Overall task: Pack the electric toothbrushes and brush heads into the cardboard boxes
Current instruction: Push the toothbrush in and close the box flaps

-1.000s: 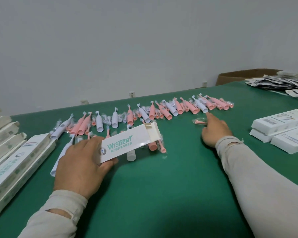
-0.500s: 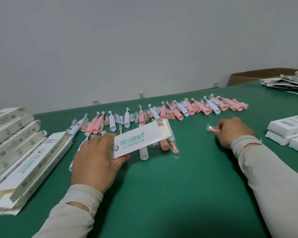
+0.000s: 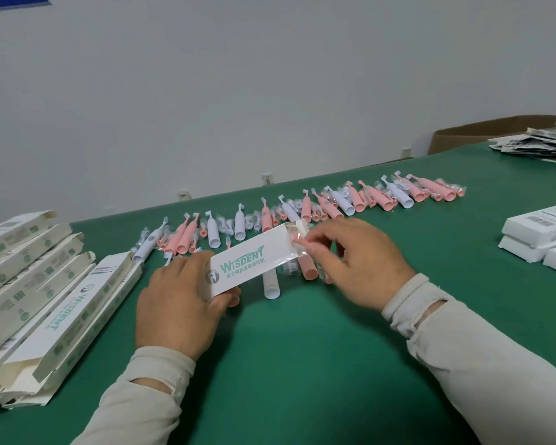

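The green table (image 3: pixel 302 364) fills the lower frame. Open boxes (image 3: pixel 45 300) are stacked at left, closed white boxes (image 3: pixel 540 232) at right, and a row of pink and white toothbrushes (image 3: pixel 302 210) crosses the centre behind my hands. My left hand (image 3: pixel 180 303) grips a box (image 3: pixel 247 264) printed "WISDENT". My right hand (image 3: pixel 360 261) pinches a wrapped pink brush head (image 3: pixel 297 242) at the box's open upper-right end.
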